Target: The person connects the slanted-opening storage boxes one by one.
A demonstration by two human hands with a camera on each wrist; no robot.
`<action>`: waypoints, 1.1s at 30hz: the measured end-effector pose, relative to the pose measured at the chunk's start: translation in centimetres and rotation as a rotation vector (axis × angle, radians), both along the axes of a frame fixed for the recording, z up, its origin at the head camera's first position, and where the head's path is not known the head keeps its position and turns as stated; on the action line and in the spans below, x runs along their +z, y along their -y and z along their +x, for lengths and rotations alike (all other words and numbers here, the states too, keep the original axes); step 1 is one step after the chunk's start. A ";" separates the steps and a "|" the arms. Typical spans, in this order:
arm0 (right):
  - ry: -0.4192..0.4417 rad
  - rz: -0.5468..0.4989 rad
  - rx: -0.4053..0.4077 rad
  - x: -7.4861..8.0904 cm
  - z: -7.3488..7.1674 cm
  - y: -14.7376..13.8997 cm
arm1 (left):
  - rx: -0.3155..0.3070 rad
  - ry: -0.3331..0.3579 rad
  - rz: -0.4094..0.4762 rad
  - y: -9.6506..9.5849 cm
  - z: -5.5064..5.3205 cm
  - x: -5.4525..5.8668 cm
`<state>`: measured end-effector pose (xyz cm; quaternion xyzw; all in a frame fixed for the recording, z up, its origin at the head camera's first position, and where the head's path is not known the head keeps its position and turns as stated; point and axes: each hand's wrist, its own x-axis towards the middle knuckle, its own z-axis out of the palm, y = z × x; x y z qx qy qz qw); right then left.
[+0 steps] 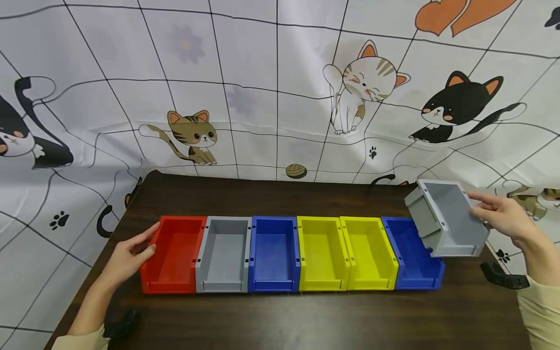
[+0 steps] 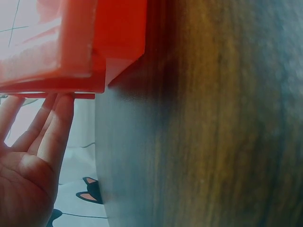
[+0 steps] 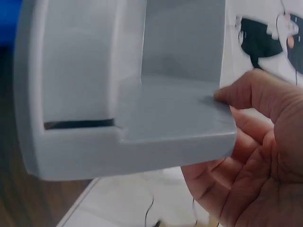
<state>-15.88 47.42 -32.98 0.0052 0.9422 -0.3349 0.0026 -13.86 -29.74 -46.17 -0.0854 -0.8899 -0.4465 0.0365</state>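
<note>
Raised and tilted at the row's right end, a grey plastic storage bin [image 1: 452, 221] overlaps a blue bin [image 1: 411, 255] in the head view. My right hand [image 1: 507, 218] pinches its right wall, thumb inside and fingers outside, as the right wrist view shows. At the other end, the extended fingers of my left hand [image 1: 124, 260] touch the outer left side of a red bin [image 1: 172, 255]. Side by side between the ends stand another grey bin [image 1: 224, 255], a second blue bin [image 1: 274, 255] and two yellow bins, the left one [image 1: 323, 255] and the right one [image 1: 368, 255].
The bins stand on a dark wooden table [image 1: 280, 321]. A white curtain [image 1: 253, 58] printed with cats hangs behind and along the sides. Black straps show near both wrists, the left one [image 1: 122, 325] and the right one [image 1: 503, 277].
</note>
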 end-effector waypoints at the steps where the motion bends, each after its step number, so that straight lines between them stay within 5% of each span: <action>1: -0.002 0.018 0.000 -0.2 0.3 -0.4 | 0.000 -0.002 -0.005 0.0 0.0 0.0; 15: 0.056 0.077 0.020 -2.5 3.2 -4.7 | 0.011 -0.002 -0.025 0.4 -0.2 -0.4; 26: 0.139 0.021 -0.005 -7.5 1.8 -11.4 | 0.013 0.014 -0.033 0.3 -0.3 -0.3; 33: 0.127 0.047 -0.005 -5.4 2.8 -7.4 | 0.010 0.017 -0.023 0.2 -0.2 -0.1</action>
